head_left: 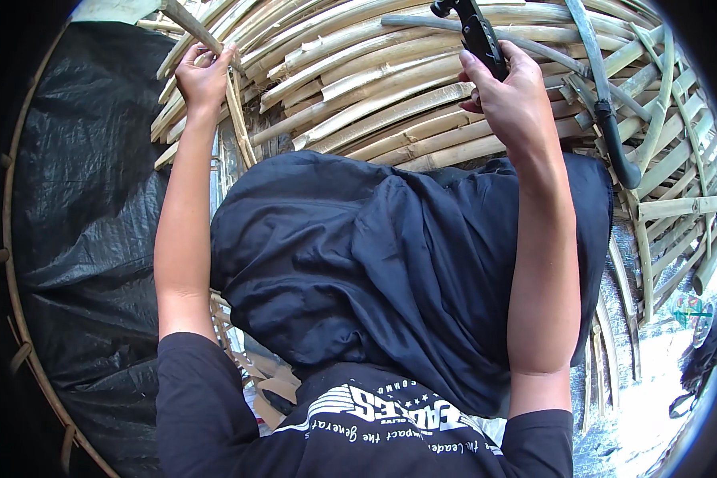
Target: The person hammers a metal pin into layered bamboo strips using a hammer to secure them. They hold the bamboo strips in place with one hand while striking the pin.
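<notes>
My left hand (204,77) is at the upper left, its fingers closed around a brown bamboo stick (189,25) that slants up to the left. At the upper right, my right hand (511,94) grips a slim black hand tool (479,33) with small holes along its body and a rounded knob at its far end. My fingers cover its lower part, and its exact kind is unclear. Beneath both hands lie many split bamboo slats (358,88), stacked side by side. A long blade with a black curved handle (613,139) rests right of my right hand.
Black plastic sheeting (87,183) hangs along the left, edged by a curved pole. Woven bamboo latticework (677,151) stands at the right, above a shiny silver sheet (637,398). Dark cloth (358,239) covers my lap between the forearms. A grey rod (526,44) crosses the slats.
</notes>
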`<state>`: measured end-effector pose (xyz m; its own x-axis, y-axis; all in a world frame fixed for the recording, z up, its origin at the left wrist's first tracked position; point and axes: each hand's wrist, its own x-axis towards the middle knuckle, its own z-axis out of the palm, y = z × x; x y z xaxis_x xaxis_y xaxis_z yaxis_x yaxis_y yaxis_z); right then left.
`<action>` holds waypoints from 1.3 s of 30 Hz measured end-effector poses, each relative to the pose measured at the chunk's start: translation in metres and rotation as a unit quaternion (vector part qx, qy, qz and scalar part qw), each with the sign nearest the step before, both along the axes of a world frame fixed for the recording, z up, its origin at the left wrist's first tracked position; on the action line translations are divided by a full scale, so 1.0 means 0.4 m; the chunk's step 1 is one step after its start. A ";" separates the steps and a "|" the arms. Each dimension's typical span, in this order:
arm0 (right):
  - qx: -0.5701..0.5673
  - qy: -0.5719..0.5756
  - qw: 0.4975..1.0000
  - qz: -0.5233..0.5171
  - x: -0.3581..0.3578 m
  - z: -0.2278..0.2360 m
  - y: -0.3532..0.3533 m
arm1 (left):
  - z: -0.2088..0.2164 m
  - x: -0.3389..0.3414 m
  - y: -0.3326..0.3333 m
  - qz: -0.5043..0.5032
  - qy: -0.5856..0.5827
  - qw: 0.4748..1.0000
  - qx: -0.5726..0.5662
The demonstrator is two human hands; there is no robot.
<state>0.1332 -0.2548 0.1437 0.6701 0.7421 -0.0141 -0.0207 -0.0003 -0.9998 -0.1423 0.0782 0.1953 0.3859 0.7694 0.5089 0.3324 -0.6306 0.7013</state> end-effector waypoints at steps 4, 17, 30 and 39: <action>-0.006 0.007 1.000 -0.002 -0.006 0.008 -0.005 | 0.005 -0.008 0.000 0.004 -0.004 1.000 0.010; 0.003 0.016 1.000 -0.008 -0.002 -0.008 -0.003 | -0.009 0.014 0.000 0.003 0.046 0.999 0.007; 0.084 0.096 0.986 -0.110 0.072 0.012 -0.047 | -0.222 0.252 -0.042 0.074 0.326 0.921 0.199; 0.068 0.114 0.989 -0.067 0.053 0.014 -0.030 | -0.298 0.308 -0.119 0.067 0.400 0.900 0.158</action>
<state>0.1542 -0.2668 0.1492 0.7539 0.6519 -0.0824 -0.2368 0.1527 -0.9595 -0.0189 0.0307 0.0760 0.6406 0.7022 0.3107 0.7396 -0.6730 -0.0041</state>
